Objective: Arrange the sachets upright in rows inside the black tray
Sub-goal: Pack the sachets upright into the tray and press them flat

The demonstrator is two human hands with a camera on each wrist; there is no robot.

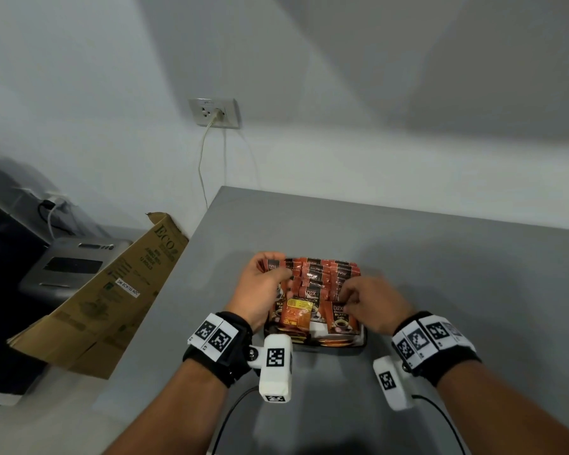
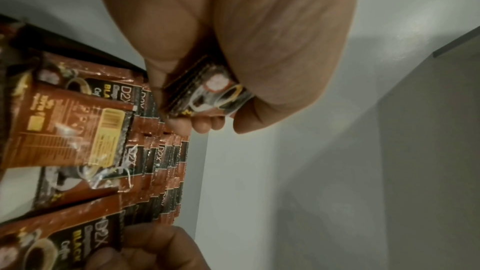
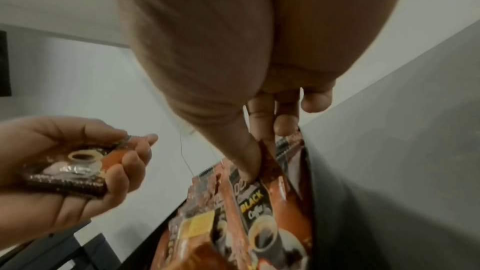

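On the grey table: your black tray sits near the table's near-left part, packed with sachets standing in rows toward the far side.
Left hand: your left hand is at the tray's far-left corner, fingers curled round a small stack of held sachets; the right wrist view shows them lying across your palm.
Right hand: your right hand pinches the top edge of a front sachet at the tray's near right, thumb against its face in the right wrist view.
Loose packet: a yellow-labelled sachet leans back-side out in the near middle of the tray.
Hidden: your hands cover the tray's left rim and part of the right rows; how many rows there are cannot be told. The tray's near floor shows flat sachets, only partly visible under the wrist cameras.
Hard to read: both wrist views are blurred, and your palms fill their upper halves.
Around: a cardboard box leans against the table's left edge; a wall socket with a plugged cable is on the far wall; a grey device lies left of the box.
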